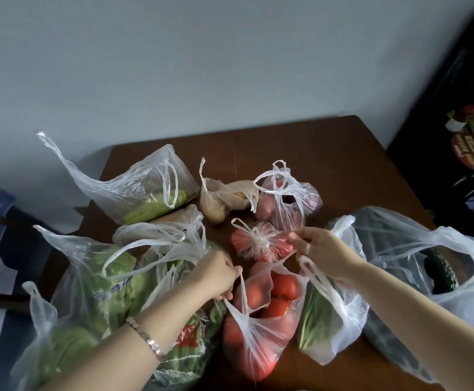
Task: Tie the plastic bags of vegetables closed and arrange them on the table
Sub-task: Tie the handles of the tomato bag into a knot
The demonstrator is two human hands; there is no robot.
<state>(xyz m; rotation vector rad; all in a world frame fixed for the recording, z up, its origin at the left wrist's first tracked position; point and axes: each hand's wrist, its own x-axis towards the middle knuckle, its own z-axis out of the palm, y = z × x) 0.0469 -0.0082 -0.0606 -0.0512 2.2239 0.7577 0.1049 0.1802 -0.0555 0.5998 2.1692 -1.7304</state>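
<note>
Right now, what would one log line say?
tomato bag: untied | left hand: grips one handle | right hand: pinches other handle

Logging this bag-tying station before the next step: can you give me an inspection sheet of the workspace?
Surface: brown wooden table, largely covered by bags.
Job's things: open tomato bag front centre; small knotted bag behind it; cucumber bag right and lettuce bag left, both untied.
Clutter: nothing seen.
Hands: left hand grips one tomato bag handle; right hand pinches the other.
Cables: nothing seen.
Surroundings: pale wall behind; dark shelf at right.
</note>
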